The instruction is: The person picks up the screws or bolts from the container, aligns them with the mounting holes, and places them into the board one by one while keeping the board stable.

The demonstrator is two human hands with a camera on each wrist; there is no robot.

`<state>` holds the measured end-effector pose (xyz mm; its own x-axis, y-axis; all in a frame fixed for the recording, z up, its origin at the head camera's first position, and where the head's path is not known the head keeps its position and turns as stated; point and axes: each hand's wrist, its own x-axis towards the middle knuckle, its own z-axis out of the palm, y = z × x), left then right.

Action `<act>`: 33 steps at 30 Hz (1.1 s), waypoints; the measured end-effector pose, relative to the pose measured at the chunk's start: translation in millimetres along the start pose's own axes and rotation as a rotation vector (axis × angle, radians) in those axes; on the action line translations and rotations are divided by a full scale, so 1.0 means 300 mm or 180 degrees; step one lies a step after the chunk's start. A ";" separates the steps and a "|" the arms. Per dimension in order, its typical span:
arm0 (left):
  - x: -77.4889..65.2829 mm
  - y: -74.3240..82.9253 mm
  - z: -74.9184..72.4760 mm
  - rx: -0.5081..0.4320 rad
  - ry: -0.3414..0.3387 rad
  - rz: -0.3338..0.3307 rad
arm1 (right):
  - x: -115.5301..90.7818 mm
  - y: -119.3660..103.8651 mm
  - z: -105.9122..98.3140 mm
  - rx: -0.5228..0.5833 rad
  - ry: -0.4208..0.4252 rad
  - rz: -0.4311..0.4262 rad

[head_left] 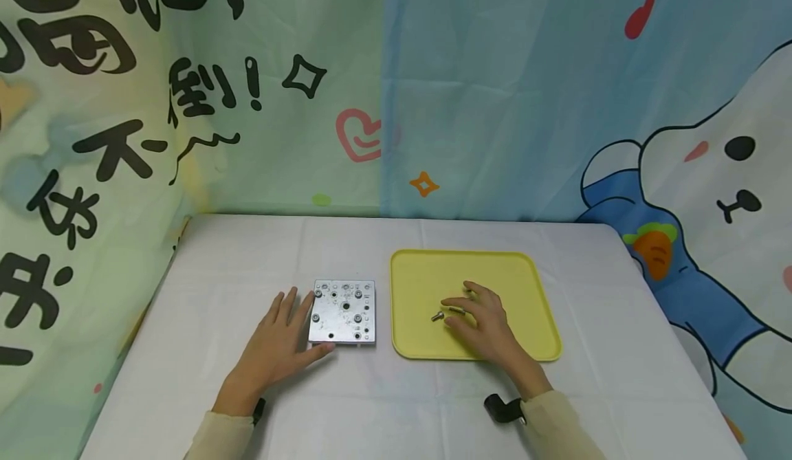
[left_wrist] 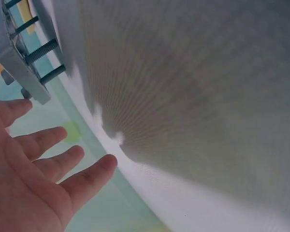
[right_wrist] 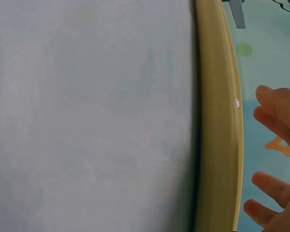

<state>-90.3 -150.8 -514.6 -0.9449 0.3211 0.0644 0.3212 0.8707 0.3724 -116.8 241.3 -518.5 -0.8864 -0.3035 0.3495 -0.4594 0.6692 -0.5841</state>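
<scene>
A square silver metal plate with holes and several bolt heads lies on the white table. Threaded bolt shanks stick out beneath it in the left wrist view. My left hand is at its left side, index fingertip by the upper left corner and thumb by the front edge, fingers extended. Over the yellow tray hovers my right hand, its fingers spread and slightly bent, nothing seen between them. Below its fingertips lies a small screw; another metal piece is partly hidden by the fingers.
The white tablecloth covers the table, with the tray right of the plate. A printed fabric backdrop hangs behind and at the left side. Black wrist-camera mounts stick out near the sleeves.
</scene>
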 end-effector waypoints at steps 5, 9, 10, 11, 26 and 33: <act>-0.001 0.002 0.000 -0.0007 -0.0032 -0.0035 | 0.003 -0.004 0.010 -0.0204 0.0025 -0.0014; -0.003 0.002 0.002 -0.0007 -0.0073 -0.0075 | 0.007 -0.005 0.016 -0.0346 -0.0022 0.0007; -0.004 0.001 0.002 -0.0011 -0.0074 -0.0079 | 0.008 -0.005 0.017 -0.0371 -0.0047 0.0024; -0.004 0.001 0.002 -0.0016 -0.0066 -0.0080 | 0.009 -0.004 0.018 -0.0388 -0.0062 0.0025; 0.005 -0.005 0.008 0.0050 -0.0126 -0.0095 | 0.010 -0.003 0.020 -0.0446 -0.0150 0.0132; 0.009 -0.010 -0.002 0.0060 -0.0089 0.0061 | 0.008 -0.004 0.023 -0.0441 -0.0188 0.0156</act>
<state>-93.9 -152.8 -514.9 -0.9365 0.3477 0.0454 0.3405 0.8712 0.3536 -118.8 235.1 -522.2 -0.9113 -0.3047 0.2770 -0.4069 0.7701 -0.4914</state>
